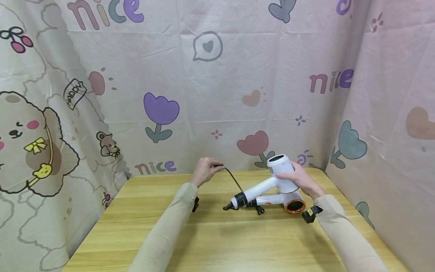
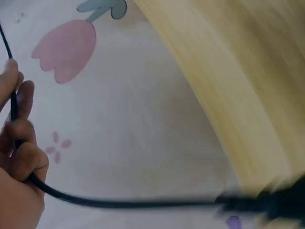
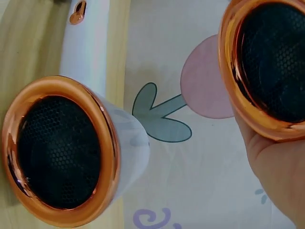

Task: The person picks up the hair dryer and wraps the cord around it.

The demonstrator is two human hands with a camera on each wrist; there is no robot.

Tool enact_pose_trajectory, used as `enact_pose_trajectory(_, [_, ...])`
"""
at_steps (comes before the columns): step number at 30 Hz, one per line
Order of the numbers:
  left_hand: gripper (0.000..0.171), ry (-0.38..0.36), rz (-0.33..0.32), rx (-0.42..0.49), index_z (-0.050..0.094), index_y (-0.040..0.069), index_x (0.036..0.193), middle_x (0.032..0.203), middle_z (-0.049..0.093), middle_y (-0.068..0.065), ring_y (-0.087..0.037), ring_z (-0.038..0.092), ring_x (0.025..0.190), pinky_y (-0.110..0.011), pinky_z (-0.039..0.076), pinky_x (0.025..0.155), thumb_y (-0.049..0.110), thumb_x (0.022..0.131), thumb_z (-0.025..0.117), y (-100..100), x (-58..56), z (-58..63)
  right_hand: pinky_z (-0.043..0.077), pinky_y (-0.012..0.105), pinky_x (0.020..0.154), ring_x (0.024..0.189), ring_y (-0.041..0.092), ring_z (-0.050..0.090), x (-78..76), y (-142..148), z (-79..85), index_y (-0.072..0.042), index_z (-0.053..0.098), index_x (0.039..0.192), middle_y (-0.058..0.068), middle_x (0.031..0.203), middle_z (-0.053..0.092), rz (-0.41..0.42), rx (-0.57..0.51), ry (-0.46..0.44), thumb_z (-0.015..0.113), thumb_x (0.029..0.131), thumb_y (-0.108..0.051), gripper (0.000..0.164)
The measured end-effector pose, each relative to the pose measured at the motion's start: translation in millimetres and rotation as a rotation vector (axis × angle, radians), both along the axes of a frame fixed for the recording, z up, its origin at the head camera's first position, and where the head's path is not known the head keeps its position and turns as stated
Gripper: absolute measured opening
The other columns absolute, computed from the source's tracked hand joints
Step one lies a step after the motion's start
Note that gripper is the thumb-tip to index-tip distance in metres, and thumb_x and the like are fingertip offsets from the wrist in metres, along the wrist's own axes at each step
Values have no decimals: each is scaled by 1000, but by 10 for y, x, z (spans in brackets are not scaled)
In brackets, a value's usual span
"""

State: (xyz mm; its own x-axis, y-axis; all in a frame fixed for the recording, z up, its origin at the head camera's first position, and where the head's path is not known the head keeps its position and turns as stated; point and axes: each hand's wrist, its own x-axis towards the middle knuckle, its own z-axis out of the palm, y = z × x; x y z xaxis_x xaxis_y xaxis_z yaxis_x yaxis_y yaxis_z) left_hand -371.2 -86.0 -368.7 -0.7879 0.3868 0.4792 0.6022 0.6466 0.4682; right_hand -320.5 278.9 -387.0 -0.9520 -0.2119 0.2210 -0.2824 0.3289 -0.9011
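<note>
A white hair dryer (image 1: 261,189) is held up over the table, its barrel gripped by my right hand (image 1: 300,179). Black power cord (image 1: 240,199) is wound around the end of its handle. A stretch of that cord runs up to my left hand (image 1: 205,170), which holds it between thumb and fingers. In the left wrist view the cord (image 2: 109,204) passes through the fingers toward a dark, blurred end at right. A second white hair dryer (image 1: 270,200) lies on the table just behind and below, with a copper ring (image 3: 110,152) around its dark mesh opening.
The second dryer's black plug (image 1: 260,210) lies on the wooden table (image 1: 136,226) near its handle. Patterned cloth curtains (image 1: 210,94) hang behind the table and along both sides. Each wrist wears a small black camera (image 1: 310,214).
</note>
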Motion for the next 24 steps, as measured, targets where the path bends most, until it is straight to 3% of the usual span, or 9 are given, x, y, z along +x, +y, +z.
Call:
enact_pose_trajectory(5, [15, -78, 53, 24, 80, 13, 94, 94, 77, -5, -16, 70, 81, -26, 55, 68, 24, 84, 78, -30, -18, -65, 56, 40, 75, 87, 18, 64, 39, 2, 15, 9, 37, 136, 12, 105, 60, 19, -95, -32, 65, 89, -16, 60])
enact_pose_trajectory(9, [17, -113, 42, 25, 79, 14, 97, 99, 76, -7, -13, 67, 75, -23, 51, 60, 27, 86, 76, -14, -27, -120, 56, 40, 75, 86, 16, 65, 40, 11, 22, 9, 35, 136, 2, 100, 61, 24, -157, -48, 61, 91, -15, 57])
enact_pose_trajectory(16, [18, -159, 48, 16, 78, 15, 100, 103, 76, -5, -11, 68, 77, -25, 54, 65, 27, 89, 72, -19, -25, -266, 57, 40, 77, 88, 15, 65, 52, 27, 23, 0, 35, 134, -2, 100, 62, 7, -255, -93, 56, 96, -20, 48])
enact_pose_trajectory(19, [17, -159, 58, -15, 78, 16, 101, 103, 76, -4, -13, 70, 83, -27, 56, 70, 27, 90, 71, -16, -20, -354, 57, 39, 78, 88, 14, 65, 68, 17, 23, -2, 33, 135, -2, 98, 62, -17, -308, -147, 54, 97, -24, 49])
enact_pose_trajectory(24, [18, -94, 40, -77, 78, 15, 103, 105, 76, -6, -15, 71, 80, -29, 56, 66, 26, 92, 70, 12, -15, -459, 57, 37, 78, 86, 13, 65, 74, -19, 51, -5, 29, 138, -3, 96, 62, -91, -402, -230, 54, 99, -37, 56])
